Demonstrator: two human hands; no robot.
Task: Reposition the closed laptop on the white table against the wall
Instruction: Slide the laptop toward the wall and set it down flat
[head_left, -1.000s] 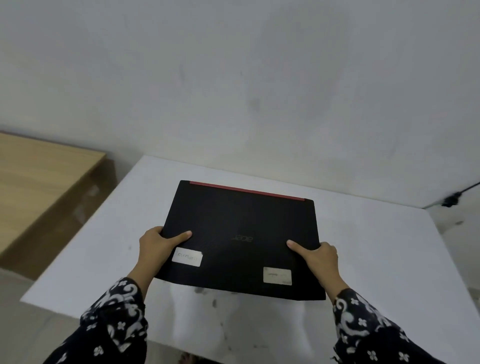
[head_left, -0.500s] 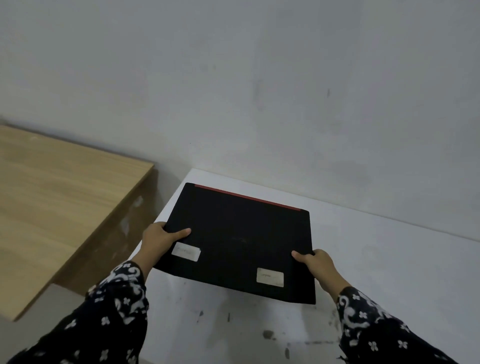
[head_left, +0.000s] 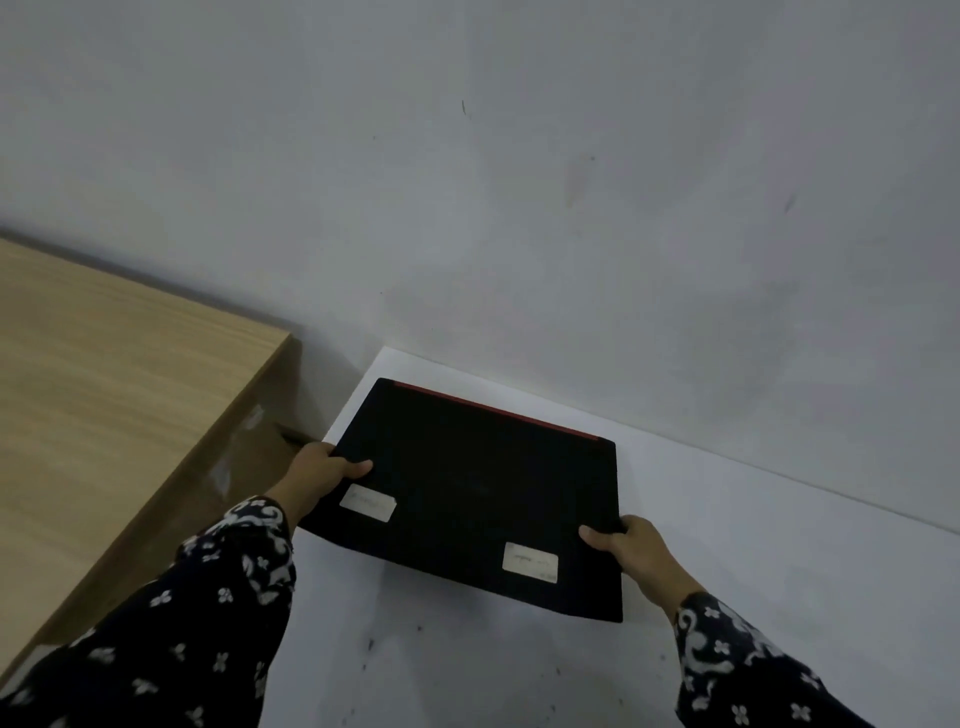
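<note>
The closed black laptop (head_left: 483, 488), with a red strip along its far edge and two white stickers on the lid, lies near the back left corner of the white table (head_left: 753, 597). Its red edge is close to the wall, with a narrow band of table between. My left hand (head_left: 322, 470) grips the laptop's left edge, thumb on the lid. My right hand (head_left: 631, 548) grips its right edge near the front corner, thumb on top. Whether the laptop's near edge is lifted or resting cannot be told.
The grey wall (head_left: 519, 208) rises right behind the table. A wooden desk (head_left: 104, 415) stands to the left, separated from the white table by a dark gap. The table's left edge runs just beside my left hand.
The laptop has moved to the left and toward the wall, into the table's back left corner, with both hands still holding its sides.
</note>
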